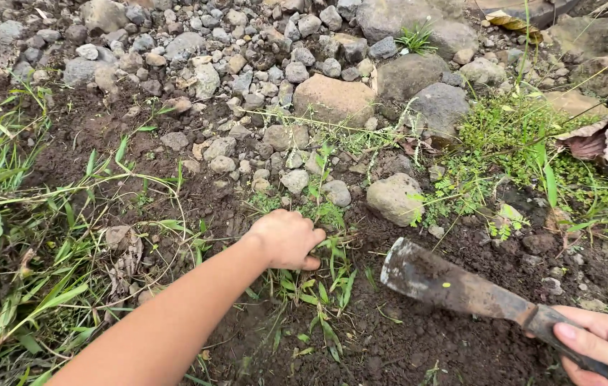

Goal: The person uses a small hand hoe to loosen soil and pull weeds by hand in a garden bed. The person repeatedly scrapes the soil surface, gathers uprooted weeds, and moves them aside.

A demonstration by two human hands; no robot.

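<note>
My left hand point(288, 238) reaches forward over dark soil and is closed around the base of a small clump of green weeds point(325, 268). At the lower right, my right hand point(600, 344) grips the dark handle of a rusty, dirt-caked flat blade point(440, 280). The blade points left toward the weeds, its squared tip a short way to the right of my left hand, just above the soil.
Grey and tan stones point(332, 96) cover the ground beyond the hands. A rounded stone point(393, 198) lies just past the blade tip. Long grass point(11, 236) grows at the left, low green weeds point(511, 143) at the right.
</note>
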